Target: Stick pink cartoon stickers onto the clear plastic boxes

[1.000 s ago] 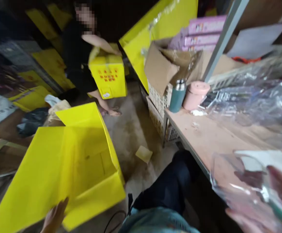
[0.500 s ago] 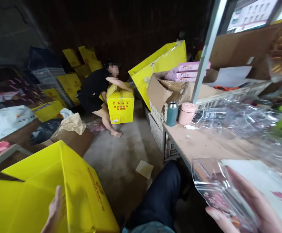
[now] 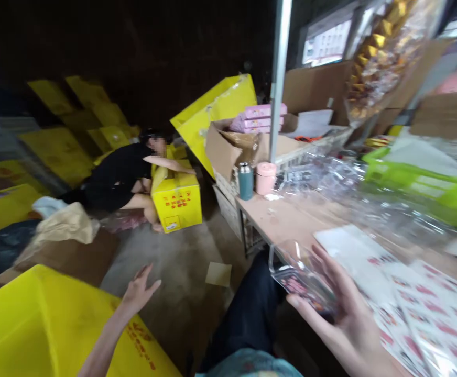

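Between the thumb and fingers of my right hand (image 3: 342, 309) is a clear plastic box (image 3: 301, 275), its transparent lid raised and pink, patterned contents visible inside. My left hand (image 3: 140, 290) is empty, fingers apart, in the air above the edge of a large yellow carton (image 3: 28, 314) at lower left. Sheets of pink-and-white stickers (image 3: 421, 298) lie on the workbench (image 3: 291, 217), right beside my right hand.
A person (image 3: 114, 173) crouches ahead, arms around a yellow box (image 3: 179, 204). On the bench stand a green bottle (image 3: 246, 182), a pink cup (image 3: 265, 179), clear plastic cases (image 3: 330, 175) and a green basket (image 3: 417, 183). A metal post (image 3: 279, 78) rises at the bench; paper (image 3: 218, 274) lies on the floor.
My view has swung to the right. My left hand has moved out of the yellow carton to the right. The crouching person has lowered the yellow box to the floor. My right hand keeps the plastic box.
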`<control>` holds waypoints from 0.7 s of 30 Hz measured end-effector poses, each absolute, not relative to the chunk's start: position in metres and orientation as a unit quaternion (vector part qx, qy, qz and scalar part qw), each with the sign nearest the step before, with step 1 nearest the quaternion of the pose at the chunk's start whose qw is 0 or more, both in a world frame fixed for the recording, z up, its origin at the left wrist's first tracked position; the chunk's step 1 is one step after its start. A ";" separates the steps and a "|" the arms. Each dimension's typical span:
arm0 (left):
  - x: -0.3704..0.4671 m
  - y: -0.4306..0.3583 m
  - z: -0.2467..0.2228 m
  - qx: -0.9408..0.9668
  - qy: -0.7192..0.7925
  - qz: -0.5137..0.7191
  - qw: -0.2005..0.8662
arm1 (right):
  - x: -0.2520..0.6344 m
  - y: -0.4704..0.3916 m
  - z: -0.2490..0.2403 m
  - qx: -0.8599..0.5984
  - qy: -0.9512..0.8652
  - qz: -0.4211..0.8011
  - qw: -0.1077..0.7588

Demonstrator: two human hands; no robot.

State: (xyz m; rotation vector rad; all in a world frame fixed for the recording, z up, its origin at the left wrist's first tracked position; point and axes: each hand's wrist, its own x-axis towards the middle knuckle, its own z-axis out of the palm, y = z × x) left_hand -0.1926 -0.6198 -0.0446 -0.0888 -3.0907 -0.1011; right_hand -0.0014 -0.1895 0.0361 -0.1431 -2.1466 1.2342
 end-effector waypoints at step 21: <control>-0.106 -0.108 -0.003 -0.739 -0.524 -0.390 -0.167 | 0.250 -0.035 0.070 -0.572 -0.707 0.094 0.405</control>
